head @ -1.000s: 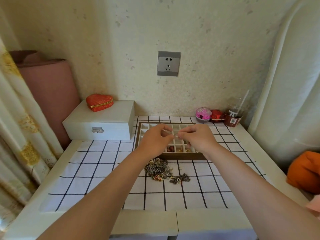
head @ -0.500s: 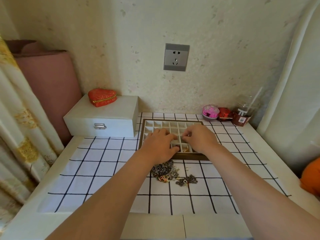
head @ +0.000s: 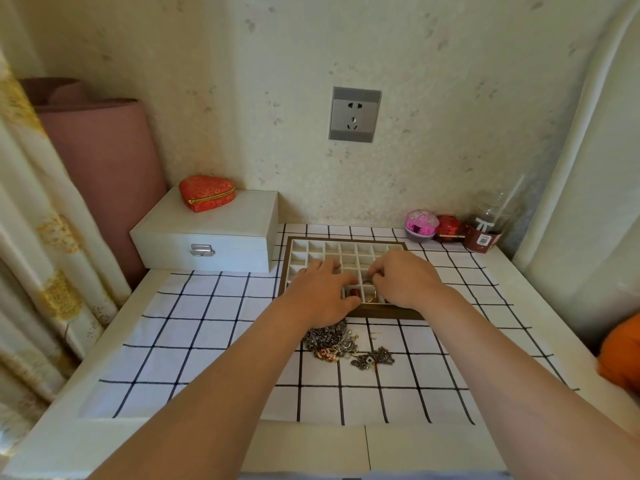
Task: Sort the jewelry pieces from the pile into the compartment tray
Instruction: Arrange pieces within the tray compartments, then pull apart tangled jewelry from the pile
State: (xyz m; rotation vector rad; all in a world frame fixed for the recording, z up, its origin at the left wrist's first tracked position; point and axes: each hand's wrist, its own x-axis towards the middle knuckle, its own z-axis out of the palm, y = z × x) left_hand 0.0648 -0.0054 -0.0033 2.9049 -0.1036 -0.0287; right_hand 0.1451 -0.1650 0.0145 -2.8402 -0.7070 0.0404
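Observation:
The compartment tray [head: 346, 249], brown-framed with white dividers, lies on the checked cloth near the wall. Its front row holds a red piece [head: 354, 292] and a gold piece [head: 371, 298]. My left hand [head: 320, 289] rests on the tray's left half with fingers stretched forward. My right hand [head: 405, 280] is over the tray's right front, its fingertips pinching a small jewelry piece [head: 367, 281] above a compartment. The pile of jewelry [head: 341, 344], mostly dark chains with some coloured bits, lies on the cloth just in front of the tray.
A white latched box [head: 207, 233] with a red heart-shaped case [head: 206, 192] on it stands at the left. At the back right are a pink pot [head: 421, 225], a red pot [head: 449, 228] and a plastic cup [head: 485, 230]. An orange object [head: 621, 355] sits at the right edge.
Both hands have come down from above the tray onto it. The left hand has flattened out, while the right keeps pinching the small piece low over a compartment.

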